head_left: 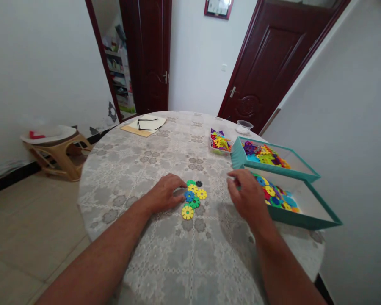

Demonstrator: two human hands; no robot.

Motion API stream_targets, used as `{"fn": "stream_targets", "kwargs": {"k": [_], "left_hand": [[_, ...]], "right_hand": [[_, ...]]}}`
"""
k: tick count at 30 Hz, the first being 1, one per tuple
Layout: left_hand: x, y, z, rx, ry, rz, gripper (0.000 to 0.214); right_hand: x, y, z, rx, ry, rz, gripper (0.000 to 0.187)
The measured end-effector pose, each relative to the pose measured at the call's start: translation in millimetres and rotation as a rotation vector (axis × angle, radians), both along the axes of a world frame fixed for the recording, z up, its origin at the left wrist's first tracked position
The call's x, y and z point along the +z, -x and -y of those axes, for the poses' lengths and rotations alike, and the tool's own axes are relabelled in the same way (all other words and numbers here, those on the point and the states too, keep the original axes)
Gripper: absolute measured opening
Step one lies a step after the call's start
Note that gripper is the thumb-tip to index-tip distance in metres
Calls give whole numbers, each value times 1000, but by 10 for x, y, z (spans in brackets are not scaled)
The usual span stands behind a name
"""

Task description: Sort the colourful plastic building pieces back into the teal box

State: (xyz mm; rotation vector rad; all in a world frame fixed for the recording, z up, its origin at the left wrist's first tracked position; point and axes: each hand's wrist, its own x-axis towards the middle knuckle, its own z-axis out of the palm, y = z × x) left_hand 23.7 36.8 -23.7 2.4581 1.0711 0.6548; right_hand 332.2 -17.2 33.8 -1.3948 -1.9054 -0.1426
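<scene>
A small group of flat notched plastic discs lies on the patterned tablecloth: a blue disc (189, 196), a green disc (195, 202), a yellow disc (187, 212), a black disc (199, 184) and a few others, some overlapping. My left hand (167, 192) rests at the left side of this group, thumb and forefinger parted, their tips beside the blue disc. Whether they touch it I cannot tell. My right hand (246, 192) hovers just left of the near teal box (305, 218), fingers bent, a gap between thumb and forefinger, nothing visible in it.
Loose colourful discs fill part of the near box. Behind it stands a second teal box (300, 163) of colourful pieces. A clear tub (220, 151) of small pieces and an empty clear bowl (244, 125) sit farther back. Glasses (149, 128) lie on paper at the far left.
</scene>
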Motion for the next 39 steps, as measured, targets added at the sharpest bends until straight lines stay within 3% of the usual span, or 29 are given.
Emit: {"fn": "stream_targets", "kwargs": {"k": [2,4,6,8,11,17,27,32,36,39], "left_hand": [[44,39,46,-91,62,-13,50],[62,80,89,-165,113,-19,77],[50,105,120,-193,134,-40,96],[14,104,132,-199,125,-69,102],[-52,62,116,-199,77,-67,92],[-107,-33,56,-166,-36,-12,67],[-203,-151,-33,-99,-154,-93,40],[-109,-146,50,-97,-149,-54,27],[-12,-118,119,-117,-130,-45,26],[33,-89,139,-134,-102,-49,29]], "right_hand": [[-154,266,48,174,246,28,16],[-302,443,83,262,422,64,19],[-405,528,101,297,511,99,25],[-450,550,102,311,545,117,34],[-454,543,76,312,564,127,36],[-467,533,1,282,554,100,22],[-524,507,-40,333,478,97,10],[-433,509,17,365,511,150,11],[-364,530,70,395,542,219,40],[-376,539,53,357,552,219,33]]}}
